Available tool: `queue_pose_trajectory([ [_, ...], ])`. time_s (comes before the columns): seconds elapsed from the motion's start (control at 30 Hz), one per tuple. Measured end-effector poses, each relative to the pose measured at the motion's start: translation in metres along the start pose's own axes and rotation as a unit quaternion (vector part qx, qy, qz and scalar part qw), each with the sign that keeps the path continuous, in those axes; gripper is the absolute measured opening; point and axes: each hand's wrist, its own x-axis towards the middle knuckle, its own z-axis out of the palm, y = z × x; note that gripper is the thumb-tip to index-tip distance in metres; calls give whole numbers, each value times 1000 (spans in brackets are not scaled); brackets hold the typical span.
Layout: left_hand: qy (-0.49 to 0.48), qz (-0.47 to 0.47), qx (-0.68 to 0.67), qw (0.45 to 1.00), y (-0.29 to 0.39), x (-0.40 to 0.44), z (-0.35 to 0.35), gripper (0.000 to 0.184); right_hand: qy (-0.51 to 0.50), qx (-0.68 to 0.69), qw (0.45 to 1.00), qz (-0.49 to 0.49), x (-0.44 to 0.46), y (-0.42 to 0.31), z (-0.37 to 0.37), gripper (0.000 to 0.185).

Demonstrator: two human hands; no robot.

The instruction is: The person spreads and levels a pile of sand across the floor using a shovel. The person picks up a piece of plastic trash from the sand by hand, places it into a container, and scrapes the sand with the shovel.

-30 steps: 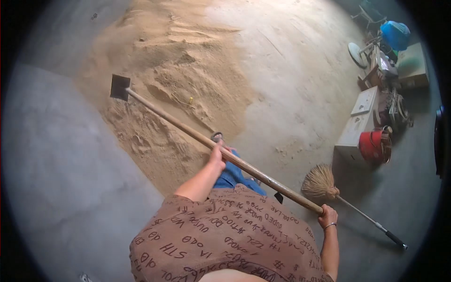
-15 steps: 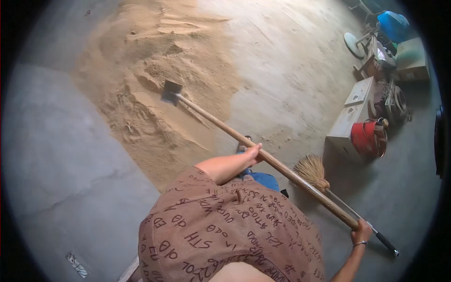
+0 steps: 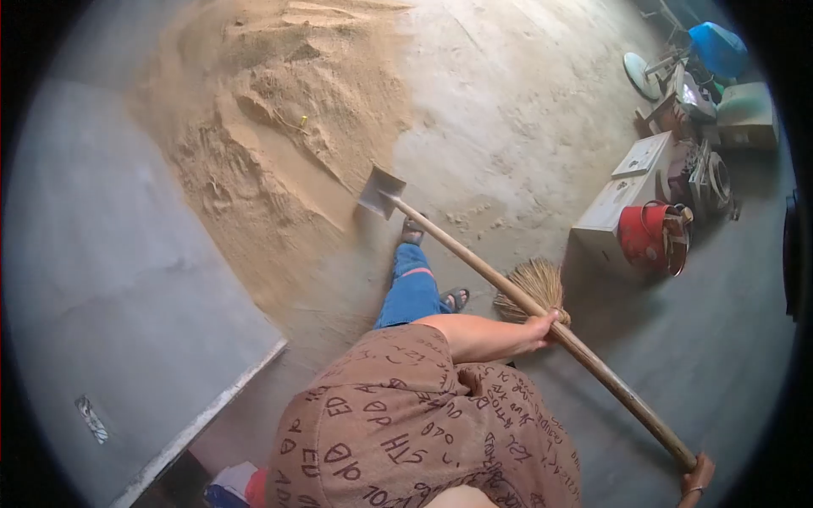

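Both our hands are closed around one tool, neither spread open nor pinching. Our left hand [image 3: 540, 330] wraps the middle stretch of a long, pale brown wooden handle [image 3: 474, 261]; our right hand [image 3: 697, 476], partly cut off by the dark rim of the view, grips near its butt end, a band at the wrist.

The handle belongs to a hoe with a flat, squarish grey metal blade [image 3: 381, 193]. Its long axis slants from our right hand at lower right, past our left hand, to the blade ahead and to the left. Our left hand is the nearer one to the blade, which sits at the border between a spread of rough tan sand [image 3: 254, 127] and a dusty pale concrete floor [image 3: 491, 93], just beyond our sandalled foot [image 3: 412, 232]. Whether the blade touches the ground, we cannot tell.

Under the handle, beside our left hand, lies a straw-coloured broom head [image 3: 539, 284]; farther right, a red bucket [image 3: 642, 235] stands against a white box [image 3: 611, 203].

Compared with half a second ago, the blade has left the middle of the sand for its near edge, and both hands have shifted rightward and lower in view, the handle now crossing the broom head.
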Motion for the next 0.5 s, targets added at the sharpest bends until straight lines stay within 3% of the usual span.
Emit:
queue_pose_trajectory([
  [0.1, -4, -24, 12, 1000, -36, 34, -6, 37, -125, -5, 991, 51, -17, -30, -51, 26],
  [0.2, 2, -27, 26, 999, -41, 31, -20, 36, -49, 14, 999, -11, -28, -37, -28, 23],
  [0.27, -5, -5, -22, 1000, -46, 65, -54, 37, -74, -13, 997, -11, -24, -73, -29, 20],
  [0.33, 60, 24, 6, 998, -10, 35, -74, 35, -96, -12, 995, -17, -25, -121, -29, 21],
  [0.37, 46, 73, -67, 994, -14, 81, -115, 35, -125, -8, 992, -23, -20, -143, -24, 23],
  [0.47, 223, 103, 15, 969, 62, 40, -175, 24, -104, 48, 988, -101, -23, -236, -29, 23],
  [0.5, 263, 111, 73, 955, 91, 14, -190, 33, -129, 50, 981, -133, -24, -270, -42, 25],
])
